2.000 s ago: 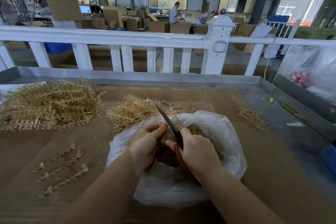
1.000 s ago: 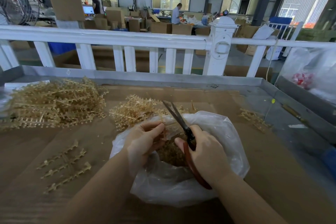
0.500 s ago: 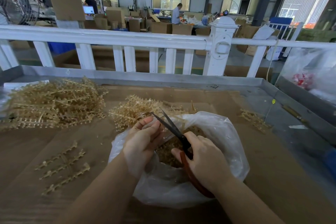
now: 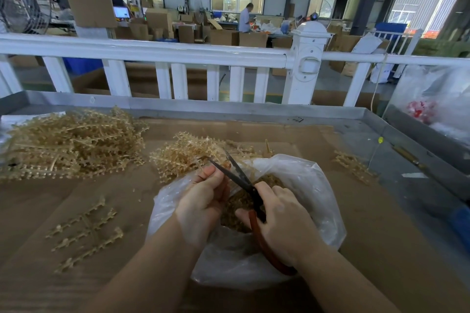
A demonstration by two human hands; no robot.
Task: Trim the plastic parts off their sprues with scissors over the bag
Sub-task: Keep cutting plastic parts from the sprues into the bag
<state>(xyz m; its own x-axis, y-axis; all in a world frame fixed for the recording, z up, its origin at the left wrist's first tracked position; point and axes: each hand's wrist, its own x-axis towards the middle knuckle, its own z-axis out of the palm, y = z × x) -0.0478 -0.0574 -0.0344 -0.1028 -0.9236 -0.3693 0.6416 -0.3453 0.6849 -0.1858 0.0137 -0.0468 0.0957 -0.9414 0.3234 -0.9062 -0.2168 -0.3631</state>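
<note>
A workshop floor stacked with cardboard boxes (image 4: pixel 223 37) lies behind a white railing (image 4: pixel 162 53), and in front of it a metal-edged table (image 4: pixel 229 110) is covered with brown cardboard (image 4: pixel 368 249). No brand, label or writing can be read anywhere. At the middle, the right hand (image 4: pixel 284 221) is curled round the reddish handles of the scissors (image 4: pixel 250 190), whose dark blades stand apart in a narrow V pointing away and to the left. The left hand (image 4: pixel 203 203), fingers curled together just left of the blades, touches the lower blade; what it pinches is hidden by the fingers, so I cannot tell the piece. Directly beneath both hands sits the open clear plastic bag (image 4: pixel 318 198), with a heap of small tan cut parts (image 4: pixel 236 207) inside, between the two hands. Just beyond the blade tips lies a pile of tan sprues (image 4: pixel 185 152); a larger pile (image 4: pixel 71 142) sits far left of the grip. Three loose sprues (image 4: pixel 86 234) lie left of the left wrist, a small cluster (image 4: pixel 353 166) to the right of the bag.
</note>
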